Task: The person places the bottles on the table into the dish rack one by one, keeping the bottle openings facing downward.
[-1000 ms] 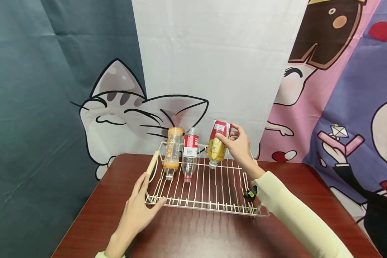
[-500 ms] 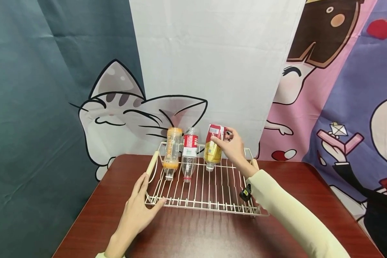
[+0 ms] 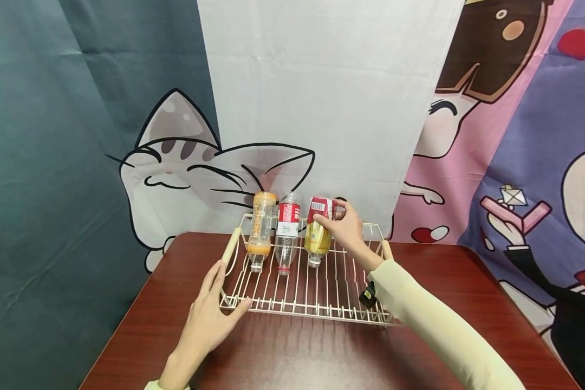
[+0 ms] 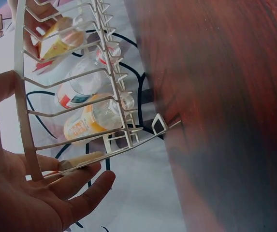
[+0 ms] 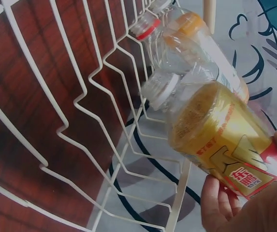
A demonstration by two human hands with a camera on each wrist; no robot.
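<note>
My right hand [image 3: 347, 227] grips a plastic bottle with a red-and-yellow label [image 3: 318, 230] near its base, thumb on one side and fingers on the other. The bottle tilts neck down, its white-ringed neck close over the white wire rack [image 3: 297, 310]. To its left, a clear bottle with a red-and-white label [image 3: 287, 222] leans neck down in the rack. Beside that leans an orange-and-clear bottle [image 3: 260, 227], also neck down. My left hand [image 3: 206, 319] rests at the rack's front left corner, fingers nearly straight along the side and thumb at the front wire [image 4: 20, 116].
The rack stands on a reddish-brown table [image 3: 292, 357] and has pale handles [image 3: 231, 246] on its sides. Right of the bottles run bare rack wires [image 3: 351, 271]. A cartoon-printed cloth [image 3: 331, 97] hangs behind the table.
My right hand has brought the red-and-yellow bottle down and to the left, closer to the other two bottles. The left hand and the rack have stayed in place.
</note>
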